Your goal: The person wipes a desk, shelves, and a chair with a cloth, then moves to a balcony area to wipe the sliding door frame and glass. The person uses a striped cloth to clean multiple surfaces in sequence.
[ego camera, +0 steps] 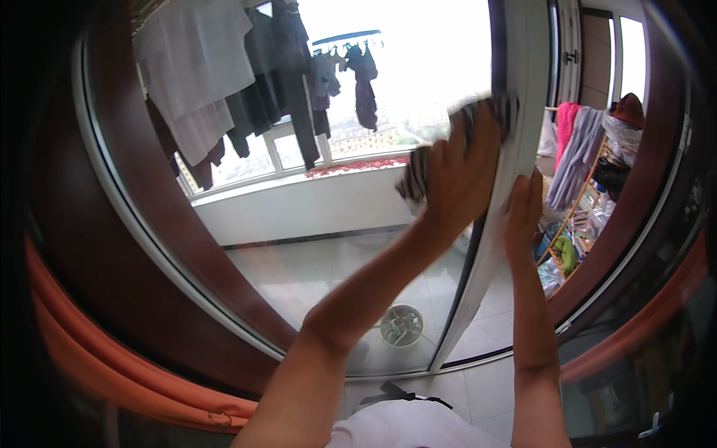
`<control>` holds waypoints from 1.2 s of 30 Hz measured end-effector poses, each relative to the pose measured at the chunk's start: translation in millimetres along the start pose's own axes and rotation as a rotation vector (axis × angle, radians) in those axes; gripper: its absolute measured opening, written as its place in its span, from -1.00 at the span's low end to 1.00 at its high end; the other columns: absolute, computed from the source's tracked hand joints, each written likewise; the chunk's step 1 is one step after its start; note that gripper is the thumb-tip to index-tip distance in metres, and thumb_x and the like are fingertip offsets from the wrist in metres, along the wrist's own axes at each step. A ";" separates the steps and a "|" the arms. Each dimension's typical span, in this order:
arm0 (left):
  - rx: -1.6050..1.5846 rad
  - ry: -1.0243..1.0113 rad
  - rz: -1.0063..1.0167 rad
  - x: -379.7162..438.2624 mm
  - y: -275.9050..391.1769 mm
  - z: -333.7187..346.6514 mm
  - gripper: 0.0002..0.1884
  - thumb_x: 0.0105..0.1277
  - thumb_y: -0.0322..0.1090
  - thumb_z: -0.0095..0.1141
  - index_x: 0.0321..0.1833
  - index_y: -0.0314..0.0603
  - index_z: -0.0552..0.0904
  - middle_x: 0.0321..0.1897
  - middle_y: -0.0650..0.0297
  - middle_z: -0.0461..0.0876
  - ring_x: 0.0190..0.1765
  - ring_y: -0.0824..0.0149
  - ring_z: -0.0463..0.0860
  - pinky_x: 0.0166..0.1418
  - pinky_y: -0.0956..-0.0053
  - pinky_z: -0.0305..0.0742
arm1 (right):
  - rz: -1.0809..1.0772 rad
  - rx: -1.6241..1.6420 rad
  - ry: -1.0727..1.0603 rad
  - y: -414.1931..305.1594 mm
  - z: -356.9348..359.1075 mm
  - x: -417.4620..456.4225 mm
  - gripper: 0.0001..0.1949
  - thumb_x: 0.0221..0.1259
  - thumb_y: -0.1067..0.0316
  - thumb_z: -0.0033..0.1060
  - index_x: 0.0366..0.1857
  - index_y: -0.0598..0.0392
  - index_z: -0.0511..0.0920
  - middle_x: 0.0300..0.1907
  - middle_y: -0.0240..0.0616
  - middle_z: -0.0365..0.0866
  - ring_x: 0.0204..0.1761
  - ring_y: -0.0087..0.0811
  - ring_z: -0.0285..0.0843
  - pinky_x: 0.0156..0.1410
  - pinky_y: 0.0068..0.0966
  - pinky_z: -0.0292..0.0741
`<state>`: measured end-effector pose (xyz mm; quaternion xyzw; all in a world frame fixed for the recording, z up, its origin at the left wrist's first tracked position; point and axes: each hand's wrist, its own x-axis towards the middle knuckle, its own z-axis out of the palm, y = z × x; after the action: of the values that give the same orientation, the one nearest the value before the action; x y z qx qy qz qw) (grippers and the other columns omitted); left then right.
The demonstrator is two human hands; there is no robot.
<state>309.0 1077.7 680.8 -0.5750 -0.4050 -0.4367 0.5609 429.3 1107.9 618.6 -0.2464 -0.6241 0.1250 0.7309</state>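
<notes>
A black-and-white striped cloth [415,173] lies under my left hand [462,168], which presses it against the glass pane [336,269] of a sliding door. Cloth shows on both sides of the fingers, close to the pane's right-hand edge. My right hand [522,213] holds the edge of the door's white frame [529,67], lower than the left hand and to its right. Its thumb side is partly blurred against the frame.
Beyond the glass hang clothes [196,61], and a potted plant [401,325] stands on the tiled floor. Through the doorway at right is a cluttered wooden rack [571,215] with draped towels [577,151]. An orange curtain [140,386] hangs at lower left.
</notes>
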 end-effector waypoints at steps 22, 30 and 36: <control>0.477 0.344 -0.269 4.0 -244.5 -80.6 -0.75 0.44 -0.25 0.01 -0.01 -0.28 0.59 -0.08 0.03 0.60 -0.05 0.00 0.58 0.09 0.09 0.42 | -0.047 -0.113 0.014 15.3 5.3 -6.0 -0.52 0.50 0.02 -0.09 0.16 0.29 0.36 -0.03 0.00 0.48 -0.02 -0.18 0.41 0.19 -0.32 0.35; -0.067 0.299 0.087 49.1 -139.2 -59.6 -0.72 0.13 -0.43 0.21 -0.06 -0.18 0.64 0.02 0.06 0.60 -0.04 0.06 0.59 -0.10 0.19 0.42 | -0.052 -0.239 -0.082 40.2 -17.0 25.8 -0.37 0.40 -0.02 0.11 0.34 0.28 0.27 0.17 0.09 0.42 0.11 -0.13 0.47 0.18 -0.32 0.45; 0.061 0.340 -0.032 -34.4 -346.2 -181.1 -0.88 0.26 -0.49 0.10 -0.23 -0.17 0.69 -0.14 0.20 0.71 -0.01 0.20 0.66 0.04 0.29 0.55 | -0.217 -0.378 -0.010 37.8 -19.0 89.3 -0.34 0.36 -0.20 0.03 0.39 0.04 0.30 0.26 0.03 0.42 0.17 -0.06 0.51 0.20 -0.22 0.55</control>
<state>-40.5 912.5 746.9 -0.4692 -0.3265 -0.5240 0.6314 469.5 1179.8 673.2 -0.3095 -0.6631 -0.0723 0.6777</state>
